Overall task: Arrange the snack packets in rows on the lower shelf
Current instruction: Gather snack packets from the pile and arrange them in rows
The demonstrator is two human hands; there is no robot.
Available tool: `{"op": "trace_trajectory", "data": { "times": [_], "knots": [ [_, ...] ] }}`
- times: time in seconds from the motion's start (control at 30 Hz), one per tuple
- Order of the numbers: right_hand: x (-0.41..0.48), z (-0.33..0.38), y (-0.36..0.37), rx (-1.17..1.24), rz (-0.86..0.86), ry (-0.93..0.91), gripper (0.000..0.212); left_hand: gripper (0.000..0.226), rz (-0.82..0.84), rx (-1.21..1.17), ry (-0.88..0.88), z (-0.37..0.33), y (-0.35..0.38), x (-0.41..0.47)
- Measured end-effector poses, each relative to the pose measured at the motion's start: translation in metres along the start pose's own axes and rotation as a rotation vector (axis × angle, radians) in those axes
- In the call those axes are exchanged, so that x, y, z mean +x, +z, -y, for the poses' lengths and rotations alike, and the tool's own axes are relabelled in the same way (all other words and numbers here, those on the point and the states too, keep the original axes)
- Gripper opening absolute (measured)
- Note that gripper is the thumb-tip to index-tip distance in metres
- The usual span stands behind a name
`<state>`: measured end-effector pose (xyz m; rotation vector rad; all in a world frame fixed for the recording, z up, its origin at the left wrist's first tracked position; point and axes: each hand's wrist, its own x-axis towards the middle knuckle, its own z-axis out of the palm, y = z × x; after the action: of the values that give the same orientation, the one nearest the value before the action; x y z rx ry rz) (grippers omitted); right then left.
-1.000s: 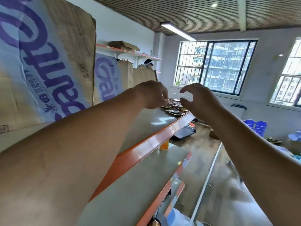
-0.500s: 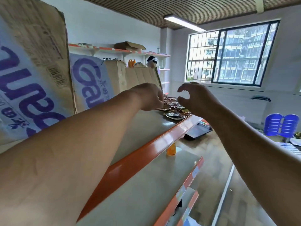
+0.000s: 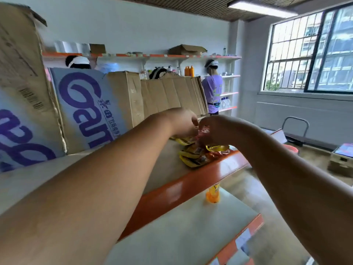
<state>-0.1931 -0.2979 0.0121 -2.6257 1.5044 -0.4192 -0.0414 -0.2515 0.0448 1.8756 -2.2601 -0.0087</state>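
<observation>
A heap of yellow and red snack packets [image 3: 198, 154] lies at the far end of the upper shelf [image 3: 177, 190], by its orange front edge. My left hand [image 3: 182, 122] and my right hand [image 3: 215, 129] meet over the heap, fingers curled down onto the top packets. A reddish packet shows between the two hands, and both hands seem to pinch packets there; motion blur hides the fingertips. The lower shelf [image 3: 187, 234] below has a pale grey surface with an orange lip.
Flattened cardboard boxes [image 3: 122, 100] lean along the back of the upper shelf. An orange bottle [image 3: 212, 194] stands on the lower shelf. People stand by wall shelves [image 3: 212, 87] behind. A trolley [image 3: 294, 131] and a box [image 3: 342, 157] are on the floor to the right.
Both hands have moved forward and down onto the packet heap and closed together. The view has swung left and dropped lower.
</observation>
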Motion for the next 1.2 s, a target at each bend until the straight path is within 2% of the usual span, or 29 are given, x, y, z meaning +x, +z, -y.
{"op": "trace_trajectory", "data": {
  "times": [0.13,0.27,0.4,0.57,0.77,0.93,1.03,1.2],
  "knots": [
    [0.018,-0.015,0.002,-0.041,0.015,-0.063,0.040,0.054,0.042,-0.033,-0.042,-0.001,0.013,0.006],
    [0.028,-0.031,0.003,0.037,-0.115,-0.067,0.037,0.075,0.050,-0.025,-0.114,0.006,0.023,0.010],
    [0.034,-0.039,0.021,0.229,-0.238,-0.099,0.029,0.056,0.028,-0.010,-0.087,0.008,0.029,0.013],
    [0.039,-0.049,0.029,0.294,-0.322,-0.165,0.028,0.033,0.027,0.073,-0.100,0.007,0.025,0.013],
    [0.037,-0.055,0.027,0.324,-0.373,-0.182,0.024,0.027,0.069,0.122,-0.134,0.004,0.013,0.010],
    [0.035,-0.054,0.025,0.393,-0.472,-0.189,0.017,0.031,-0.001,0.080,-0.194,0.013,0.012,0.013],
    [0.033,-0.055,0.024,0.386,-0.435,-0.214,0.014,0.021,-0.046,0.066,-0.242,0.022,0.012,0.013],
    [0.029,-0.053,0.026,0.279,-0.293,-0.243,0.023,0.025,0.001,0.093,-0.326,0.028,0.014,0.009]
  ]
}}
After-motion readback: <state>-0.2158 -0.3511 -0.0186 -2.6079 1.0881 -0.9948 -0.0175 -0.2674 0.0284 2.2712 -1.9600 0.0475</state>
